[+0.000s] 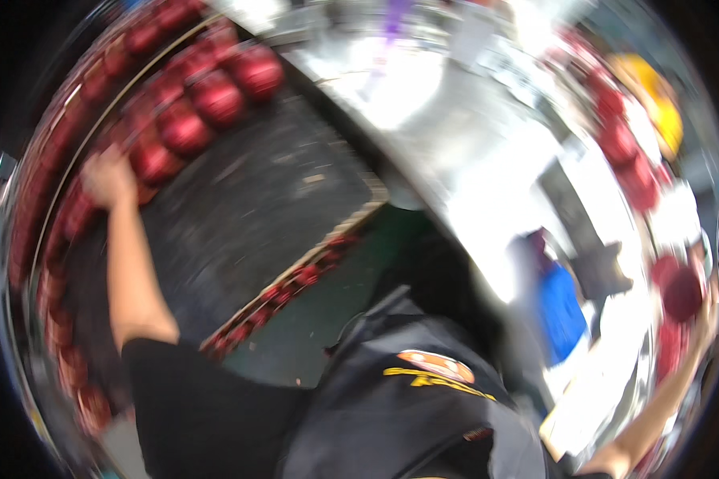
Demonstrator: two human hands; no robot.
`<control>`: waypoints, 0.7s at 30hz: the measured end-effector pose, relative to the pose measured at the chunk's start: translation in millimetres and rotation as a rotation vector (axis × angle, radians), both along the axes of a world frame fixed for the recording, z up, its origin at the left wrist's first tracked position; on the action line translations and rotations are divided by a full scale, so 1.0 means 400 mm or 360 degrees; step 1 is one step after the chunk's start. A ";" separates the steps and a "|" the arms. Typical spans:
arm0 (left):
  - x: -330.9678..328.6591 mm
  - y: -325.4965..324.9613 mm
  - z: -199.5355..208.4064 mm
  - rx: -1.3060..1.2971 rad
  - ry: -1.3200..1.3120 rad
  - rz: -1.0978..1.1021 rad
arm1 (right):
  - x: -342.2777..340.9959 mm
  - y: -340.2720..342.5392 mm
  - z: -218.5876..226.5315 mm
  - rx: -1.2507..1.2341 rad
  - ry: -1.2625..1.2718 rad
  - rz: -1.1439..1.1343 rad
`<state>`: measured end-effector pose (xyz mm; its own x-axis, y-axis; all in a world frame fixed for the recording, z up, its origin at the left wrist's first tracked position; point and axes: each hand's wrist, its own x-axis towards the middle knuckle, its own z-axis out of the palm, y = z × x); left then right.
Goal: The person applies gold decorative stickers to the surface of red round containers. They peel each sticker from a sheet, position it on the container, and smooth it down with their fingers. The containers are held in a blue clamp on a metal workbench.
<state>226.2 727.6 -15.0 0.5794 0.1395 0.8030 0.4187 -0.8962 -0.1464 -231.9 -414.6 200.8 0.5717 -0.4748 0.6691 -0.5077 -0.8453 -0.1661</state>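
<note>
Many red rounds (185,126) on blk tray (248,211), L hand (108,177) at them, R hand (706,319) by maroon disc (682,294); can't tell either grip, blurry.

Both arms are spread wide, with the hands held well apart at opposite sides of the view.
The left arm is bent at the elbow, its bare left forearm (136,267) angled upward and slightly outward; the left hand (109,177) is turned downward, its fingers too blurred to be told apart. The right forearm (653,409), also bare, is extended up and outward from the lower right, and the right hand (704,319) is raised near the rim, its finger pose obscured by blur.
</note>
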 end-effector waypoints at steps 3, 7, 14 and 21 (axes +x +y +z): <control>0.064 -0.273 0.140 -0.0691 -0.0438 -0.0676 | -0.022 0.213 -0.006 0.0356 -0.0088 0.0194; -0.048 -0.880 0.187 -0.1814 0.0323 -0.2570 | 0.044 0.452 -0.039 0.1039 -0.0211 0.0758; -0.491 -1.690 0.123 -0.1801 0.2494 -0.3607 | 0.154 0.682 -0.262 0.1647 -0.0094 0.1019; -0.511 -1.838 0.015 -0.3132 0.3030 -0.2649 | 0.072 0.586 -0.357 0.1242 -0.0151 0.0520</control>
<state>21.9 -7.7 -8.8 0.2342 -0.9704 -0.0583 0.4921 0.0667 0.8680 -203.0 -180.2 58.0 0.7183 -0.6409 0.2706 -0.2126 -0.5726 -0.7918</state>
